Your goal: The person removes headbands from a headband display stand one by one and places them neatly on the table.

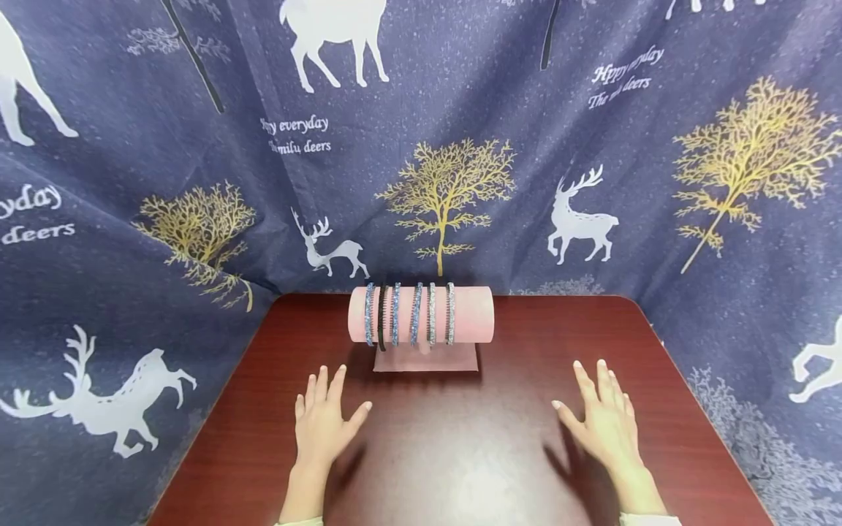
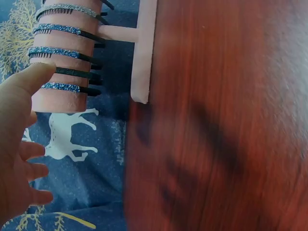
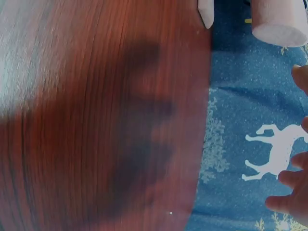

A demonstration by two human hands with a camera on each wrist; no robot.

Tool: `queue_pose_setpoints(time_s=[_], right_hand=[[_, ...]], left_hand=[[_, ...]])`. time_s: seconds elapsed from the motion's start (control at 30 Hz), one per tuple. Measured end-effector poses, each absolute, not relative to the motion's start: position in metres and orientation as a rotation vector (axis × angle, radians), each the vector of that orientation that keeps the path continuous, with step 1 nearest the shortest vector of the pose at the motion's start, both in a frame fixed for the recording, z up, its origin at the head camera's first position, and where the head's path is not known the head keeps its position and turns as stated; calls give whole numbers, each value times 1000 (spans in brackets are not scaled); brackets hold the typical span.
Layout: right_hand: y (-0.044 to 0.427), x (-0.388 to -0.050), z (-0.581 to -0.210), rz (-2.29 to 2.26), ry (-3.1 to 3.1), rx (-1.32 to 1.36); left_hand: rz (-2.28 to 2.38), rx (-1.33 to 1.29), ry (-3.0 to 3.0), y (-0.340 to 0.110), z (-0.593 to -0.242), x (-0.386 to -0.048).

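A pink cylindrical display stand [image 1: 475, 315] on a flat base [image 1: 427, 358] stands at the back of the table. Several toothed headbands circle its left and middle part: glittery blue headbands [image 1: 396, 314], a black headband [image 1: 381, 321] and silver headbands [image 1: 450, 314]. My left hand [image 1: 321, 427] is held above the table in front of the stand's left end, fingers spread and holding nothing. On the other side, my right hand [image 1: 607, 424] hovers likewise, thumb apart from the fingers, to the right of the stand. Neither hand touches the headbands.
The reddish-brown wooden table [image 1: 526, 387] has rounded back corners. Dark blue cloth [image 1: 460, 95] printed with white deer and yellow trees hangs behind the table and along both sides. Each hand casts a shadow on the tabletop.
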State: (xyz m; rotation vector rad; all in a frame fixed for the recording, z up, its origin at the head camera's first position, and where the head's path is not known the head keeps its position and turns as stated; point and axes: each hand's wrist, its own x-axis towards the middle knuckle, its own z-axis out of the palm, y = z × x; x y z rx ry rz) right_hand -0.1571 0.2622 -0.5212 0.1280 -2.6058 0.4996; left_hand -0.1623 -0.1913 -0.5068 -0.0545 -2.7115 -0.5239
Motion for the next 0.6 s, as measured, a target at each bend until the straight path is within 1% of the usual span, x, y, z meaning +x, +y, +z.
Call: queue_pose_setpoints(time_s=[0.13,0.43,0.6], right_hand=[[257,-160,-520,547,-2538,171],[249,-170,-515,697,-2487,277],[245,-180,-508,742,-2458,325]], left_hand=[[-572,-47,-2700,-192,-507,-166],[-695,-192,-2597,-201,-500,-179],[-775,-189,-2621,-202,-494,-189]])
